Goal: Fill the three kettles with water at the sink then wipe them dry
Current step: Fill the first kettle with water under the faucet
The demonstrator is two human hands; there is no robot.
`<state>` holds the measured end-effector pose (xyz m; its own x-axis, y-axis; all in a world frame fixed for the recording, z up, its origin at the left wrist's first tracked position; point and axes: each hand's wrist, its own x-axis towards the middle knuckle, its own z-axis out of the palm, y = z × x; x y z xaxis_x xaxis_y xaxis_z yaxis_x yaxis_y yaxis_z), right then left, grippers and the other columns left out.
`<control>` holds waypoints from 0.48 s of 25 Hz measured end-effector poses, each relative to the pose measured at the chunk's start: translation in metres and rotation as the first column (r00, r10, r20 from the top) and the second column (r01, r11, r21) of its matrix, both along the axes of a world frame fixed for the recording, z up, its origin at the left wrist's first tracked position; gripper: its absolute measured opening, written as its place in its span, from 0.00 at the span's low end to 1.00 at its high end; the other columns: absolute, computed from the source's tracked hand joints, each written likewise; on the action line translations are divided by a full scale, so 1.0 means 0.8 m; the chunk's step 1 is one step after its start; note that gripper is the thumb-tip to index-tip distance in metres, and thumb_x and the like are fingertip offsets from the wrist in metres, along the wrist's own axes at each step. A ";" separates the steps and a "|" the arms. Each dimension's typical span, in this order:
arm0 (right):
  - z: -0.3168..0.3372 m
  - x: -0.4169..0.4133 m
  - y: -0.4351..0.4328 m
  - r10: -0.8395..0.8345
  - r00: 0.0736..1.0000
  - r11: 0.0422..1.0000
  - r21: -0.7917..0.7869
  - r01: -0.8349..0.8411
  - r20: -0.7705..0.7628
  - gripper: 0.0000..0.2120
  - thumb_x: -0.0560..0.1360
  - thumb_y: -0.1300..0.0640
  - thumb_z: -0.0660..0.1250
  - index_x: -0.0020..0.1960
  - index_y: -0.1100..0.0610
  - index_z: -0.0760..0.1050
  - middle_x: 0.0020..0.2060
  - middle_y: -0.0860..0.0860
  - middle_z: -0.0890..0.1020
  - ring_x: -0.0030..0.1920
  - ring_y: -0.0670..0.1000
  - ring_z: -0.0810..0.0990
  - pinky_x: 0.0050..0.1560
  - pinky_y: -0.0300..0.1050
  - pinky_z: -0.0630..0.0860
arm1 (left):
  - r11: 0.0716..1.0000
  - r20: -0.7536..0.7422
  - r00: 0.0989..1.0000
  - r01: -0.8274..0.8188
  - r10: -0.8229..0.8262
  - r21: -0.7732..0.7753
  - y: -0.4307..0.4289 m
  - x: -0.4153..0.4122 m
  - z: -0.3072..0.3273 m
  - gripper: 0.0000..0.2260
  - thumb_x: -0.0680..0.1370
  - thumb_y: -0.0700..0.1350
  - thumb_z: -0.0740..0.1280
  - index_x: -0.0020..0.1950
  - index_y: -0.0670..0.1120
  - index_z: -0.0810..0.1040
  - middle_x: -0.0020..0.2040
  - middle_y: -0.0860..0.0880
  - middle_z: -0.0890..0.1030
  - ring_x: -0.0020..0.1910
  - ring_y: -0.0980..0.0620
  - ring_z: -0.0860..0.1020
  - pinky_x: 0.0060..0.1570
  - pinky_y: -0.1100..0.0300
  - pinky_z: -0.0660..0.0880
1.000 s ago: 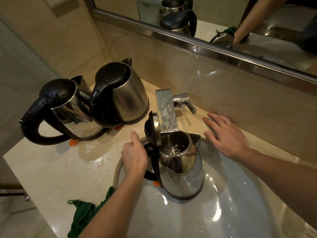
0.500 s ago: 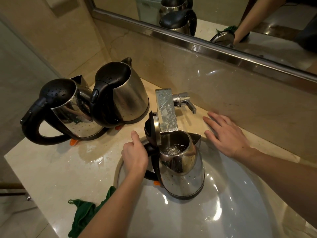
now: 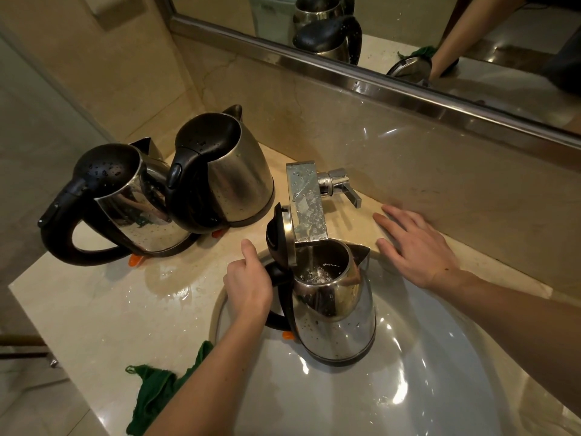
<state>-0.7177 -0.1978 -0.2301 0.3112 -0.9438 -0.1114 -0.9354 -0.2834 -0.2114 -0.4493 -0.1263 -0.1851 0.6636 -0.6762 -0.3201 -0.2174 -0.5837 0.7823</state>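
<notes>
Kettle [image 3: 336,322], wet steel, lid [image 3: 278,237] up, in grip of left hand [image 3: 248,281]; right hand [image 3: 421,247] flat on counter [image 3: 141,309].

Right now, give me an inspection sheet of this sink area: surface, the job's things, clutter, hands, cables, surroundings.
Surface: counter wet, with puddles.
Job's things: open kettle in the sink under the tap, lid up, water inside; left kettle and back kettle on the counter, lids shut, droplets on them; green cloth at the counter's near edge.
Clutter: nothing seen.
Hands: left hand grips the open kettle's handle; right hand lies flat on the counter beside the tap.
Cables: nothing seen.
Surroundings: mirror above the counter.
</notes>
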 end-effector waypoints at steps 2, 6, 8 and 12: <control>0.001 0.000 0.000 0.001 1.000 1.000 -0.006 -0.001 -0.002 0.31 0.78 0.37 0.43 0.77 0.46 0.57 0.77 0.46 0.58 0.74 0.50 0.56 0.70 0.52 0.62 | 1.000 0.000 1.000 0.002 -0.002 -0.002 0.000 0.000 0.000 0.24 0.83 0.56 0.50 0.31 0.45 0.61 0.30 0.46 0.65 0.31 0.49 0.66 0.35 0.54 0.64; 0.002 0.000 0.001 0.005 1.000 1.000 -0.014 -0.005 -0.001 0.31 0.78 0.37 0.43 0.77 0.47 0.58 0.77 0.46 0.59 0.73 0.50 0.56 0.70 0.51 0.62 | 1.000 0.000 1.000 -0.005 0.005 -0.005 0.000 -0.001 0.002 0.25 0.84 0.56 0.50 0.31 0.44 0.60 0.30 0.46 0.66 0.31 0.49 0.65 0.36 0.54 0.64; 0.002 0.000 0.000 0.006 1.000 1.000 -0.012 -0.006 -0.003 0.30 0.78 0.37 0.44 0.77 0.47 0.58 0.77 0.46 0.59 0.73 0.49 0.56 0.70 0.51 0.62 | 1.000 0.001 1.000 -0.007 0.007 0.000 -0.001 -0.001 0.001 0.25 0.84 0.56 0.50 0.31 0.44 0.60 0.30 0.46 0.65 0.31 0.49 0.65 0.36 0.53 0.64; 0.000 0.000 0.000 0.004 1.000 1.000 -0.013 -0.004 0.003 0.30 0.78 0.38 0.44 0.77 0.46 0.58 0.76 0.45 0.59 0.73 0.49 0.56 0.69 0.52 0.64 | 1.000 0.003 1.000 -0.002 0.002 -0.004 -0.001 -0.001 0.001 0.24 0.84 0.56 0.50 0.31 0.45 0.59 0.29 0.47 0.64 0.30 0.49 0.64 0.36 0.54 0.63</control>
